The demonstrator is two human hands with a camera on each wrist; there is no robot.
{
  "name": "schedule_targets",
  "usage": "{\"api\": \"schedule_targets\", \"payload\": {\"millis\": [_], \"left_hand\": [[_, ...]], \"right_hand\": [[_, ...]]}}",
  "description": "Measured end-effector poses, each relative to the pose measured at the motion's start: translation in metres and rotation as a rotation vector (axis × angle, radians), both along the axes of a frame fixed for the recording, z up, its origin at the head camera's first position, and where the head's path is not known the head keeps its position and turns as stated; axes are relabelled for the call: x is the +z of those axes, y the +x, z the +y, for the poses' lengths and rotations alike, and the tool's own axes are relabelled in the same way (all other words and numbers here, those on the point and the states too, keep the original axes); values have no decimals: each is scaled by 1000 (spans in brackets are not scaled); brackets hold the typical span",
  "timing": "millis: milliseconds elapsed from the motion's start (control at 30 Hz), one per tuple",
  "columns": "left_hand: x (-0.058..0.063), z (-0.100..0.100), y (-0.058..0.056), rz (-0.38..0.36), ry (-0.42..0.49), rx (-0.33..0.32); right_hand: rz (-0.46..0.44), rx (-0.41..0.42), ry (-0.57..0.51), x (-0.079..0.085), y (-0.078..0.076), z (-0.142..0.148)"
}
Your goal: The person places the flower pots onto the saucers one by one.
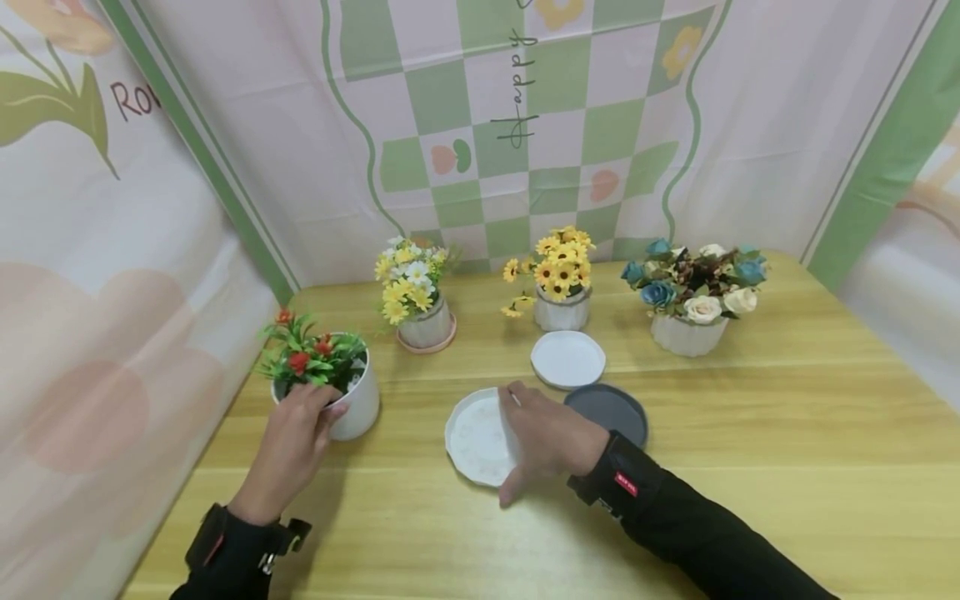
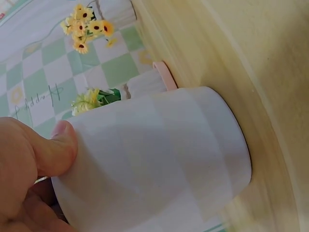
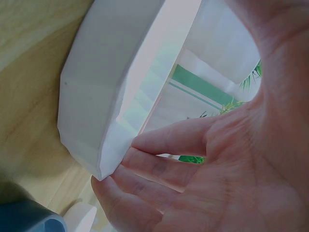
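At the left of the table, a white pot [image 1: 358, 410] holds a green plant with red flowers [image 1: 309, 348]. My left hand [image 1: 292, 446] grips the pot's near rim. In the left wrist view the thumb presses on the outside of the pot [image 2: 154, 150], with the other fingers behind the rim. Near the middle, my right hand [image 1: 551, 437] spans a white faceted saucer [image 1: 474, 440] from its right side. Its fingers are at the far edge and its thumb at the near edge. Fingertips [image 3: 137, 193] touch the saucer's rim in the right wrist view.
A dark grey saucer [image 1: 618, 412] lies partly behind my right wrist, and another white saucer [image 1: 567, 358] just beyond. Along the back stand yellow-and-white flowers in a pot [image 1: 427, 327] on a pink saucer, a pot of yellow flowers [image 1: 561, 310], and blue-and-white roses in a pot [image 1: 686, 333].
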State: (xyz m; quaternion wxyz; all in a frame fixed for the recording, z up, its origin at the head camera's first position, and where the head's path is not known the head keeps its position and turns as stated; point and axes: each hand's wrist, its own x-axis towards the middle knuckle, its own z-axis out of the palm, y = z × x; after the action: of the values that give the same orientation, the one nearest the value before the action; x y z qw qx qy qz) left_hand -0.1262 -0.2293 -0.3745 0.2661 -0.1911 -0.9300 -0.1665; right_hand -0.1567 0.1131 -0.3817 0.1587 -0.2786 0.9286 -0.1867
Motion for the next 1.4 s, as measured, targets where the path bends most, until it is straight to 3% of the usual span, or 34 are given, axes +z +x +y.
{"api": "schedule_targets", "payload": {"millis": [333, 733, 1100, 1400], "left_hand": [[0, 6, 13, -26, 0, 14], [-3, 19, 26, 20, 4, 0], [-11, 34, 34, 128, 7, -77], [-13, 47, 38, 140, 9, -114]], "right_hand": [[-13, 6, -4, 1, 0, 0], [2, 2, 3, 0, -1, 0], [8, 4, 1, 0, 0, 0], [-1, 2, 1, 1, 0, 0]]}}
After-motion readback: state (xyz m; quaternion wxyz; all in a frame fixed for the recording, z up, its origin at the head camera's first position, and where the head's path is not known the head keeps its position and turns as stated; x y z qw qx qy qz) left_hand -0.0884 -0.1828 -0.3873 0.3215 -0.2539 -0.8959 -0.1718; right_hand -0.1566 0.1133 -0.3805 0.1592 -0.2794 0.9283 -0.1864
